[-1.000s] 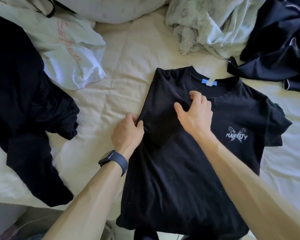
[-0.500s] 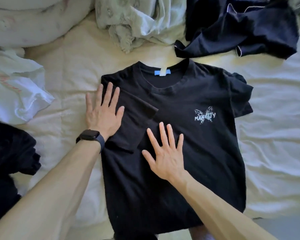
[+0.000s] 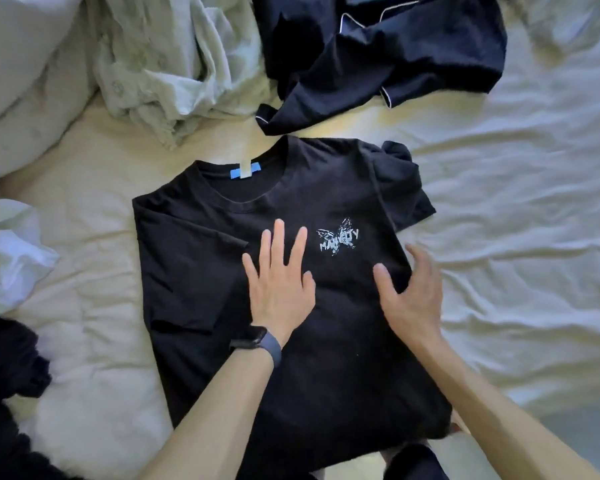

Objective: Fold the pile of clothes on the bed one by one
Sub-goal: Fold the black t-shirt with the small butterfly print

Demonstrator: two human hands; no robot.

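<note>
- left hand (image 3: 280, 292): flat, palm down, fingers spread, pressed on the chest of the black T-shirt (image 3: 326, 358), just left of the butterfly print (image 3: 338, 237); dark smartwatch (image 3: 257, 342) on the wrist
- right hand (image 3: 413, 296): fingers spread and curled, thumb on the shirt, fingers at its right side edge below the print; real pinch or not, cannot tell
- black T-shirt: front up, flat on the bed (image 3: 516, 254), collar away from the person; blue neck label (image 3: 245, 171) visible
- shirt's left sleeve (image 3: 194, 271): folded in over the body, beside the left hand
- shirt's right sleeve (image 3: 406, 185): bunched, sticking out on the sheet
- dark navy garment with white piping (image 3: 378, 53): crumpled just beyond the shirt's collar
- pale green garment (image 3: 163, 71): crumpled beyond the shirt, to its left
- white garment (image 3: 11, 258): left of the shirt, apart
- black clothing (image 3: 4, 375): near corner, left of the shirt, apart
</note>
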